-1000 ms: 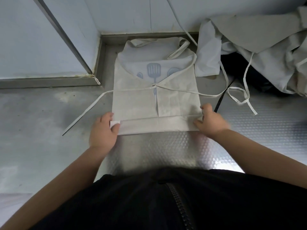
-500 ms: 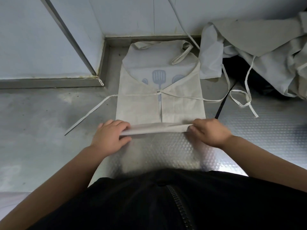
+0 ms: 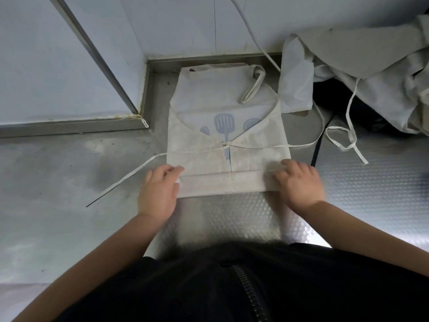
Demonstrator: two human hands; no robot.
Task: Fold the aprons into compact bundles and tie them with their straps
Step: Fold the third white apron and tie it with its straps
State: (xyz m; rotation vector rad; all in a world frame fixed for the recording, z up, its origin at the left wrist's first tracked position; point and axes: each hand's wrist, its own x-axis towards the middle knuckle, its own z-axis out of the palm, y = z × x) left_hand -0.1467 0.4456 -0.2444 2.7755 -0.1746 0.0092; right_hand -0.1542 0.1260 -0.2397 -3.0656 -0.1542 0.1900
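Observation:
A cream apron (image 3: 232,108) with a blue spatula print lies flat on the steel counter (image 3: 69,182), sides folded in to the middle. Its near edge is turned over into a narrow folded band (image 3: 222,182). My left hand (image 3: 159,189) pinches the band's left end, with a bit of cloth showing between thumb and fingers. At the right end, my right hand (image 3: 299,182) holds the band with fingers curled over it. One thin strap (image 3: 130,177) trails off to the left, and the other strap (image 3: 308,142) runs right across the apron.
A heap of more cream aprons (image 3: 376,66) with dangling straps fills the back right corner. The wall (image 3: 185,24) and a metal ledge (image 3: 69,124) bound the counter at the back and left. My dark zipped clothing fills the bottom of the view.
Both hands lifted the near fold, turned it over once more away from me and laid it flat. The apron's visible length has shrunk.

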